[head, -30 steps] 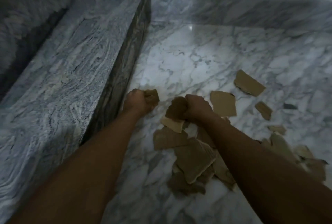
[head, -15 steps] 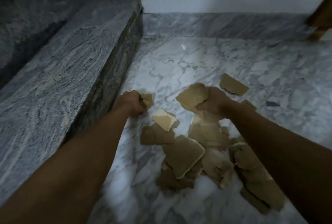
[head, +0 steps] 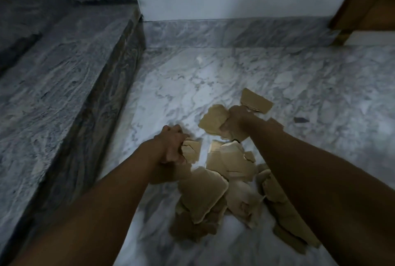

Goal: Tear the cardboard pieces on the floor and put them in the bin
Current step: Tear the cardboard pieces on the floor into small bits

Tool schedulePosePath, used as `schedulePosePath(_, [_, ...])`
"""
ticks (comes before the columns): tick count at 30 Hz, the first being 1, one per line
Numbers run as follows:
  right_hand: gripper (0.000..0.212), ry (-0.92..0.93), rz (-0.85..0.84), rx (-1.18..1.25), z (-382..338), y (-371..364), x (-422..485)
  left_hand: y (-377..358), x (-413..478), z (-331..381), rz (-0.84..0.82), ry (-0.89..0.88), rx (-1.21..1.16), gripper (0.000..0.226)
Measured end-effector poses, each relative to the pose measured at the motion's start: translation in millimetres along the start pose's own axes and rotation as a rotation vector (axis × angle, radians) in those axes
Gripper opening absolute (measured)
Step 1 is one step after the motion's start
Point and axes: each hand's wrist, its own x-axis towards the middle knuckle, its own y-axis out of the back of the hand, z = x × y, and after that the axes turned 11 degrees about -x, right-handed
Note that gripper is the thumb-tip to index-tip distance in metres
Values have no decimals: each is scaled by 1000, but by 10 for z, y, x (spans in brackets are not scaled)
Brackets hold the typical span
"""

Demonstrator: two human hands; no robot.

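Marble floor (head: pixel 192 77) (grey step (head: pixel 64 77) leftward); left hand (head: pixel 171 146) and right hand (head: pixel 236 121) fingers (head: pixel 227 125) clench cardboard pieces (head: pixel 213 118)

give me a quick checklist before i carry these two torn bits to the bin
1. Grip of left hand on small cardboard piece: ok, fingers curled on it.
2. Grip of right hand on larger cardboard piece: ok.
3. Sight of the bin: not ok, none in this view.
4. Cardboard cleared off the marble floor: not ok, a pile and a loose piece lie there.
5. Room beside the stone step: ok, both arms are apart from it.
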Motion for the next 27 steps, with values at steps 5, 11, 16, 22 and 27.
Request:
schedulePosePath(5, [80, 36, 122, -109, -20, -195, 77, 21, 71, -30, -20, 32, -1, 80])
schedulePosePath(11, [66, 162, 140, 217, 86, 345, 4, 2, -2, -11, 19, 40, -104, 94])
schedulePosePath(16, [80, -124, 168, 274, 408, 814, 238, -42, 10, 9, -16, 30, -97, 84])
schedulePosePath(22, [93, -92, 151, 116, 542, 677, 498, 26, 123, -7, -9, 40, -168, 83])
schedulePosePath(27, [79, 0, 207, 68, 475, 566, 419, -3, 136, -43, 4, 121, -70, 68])
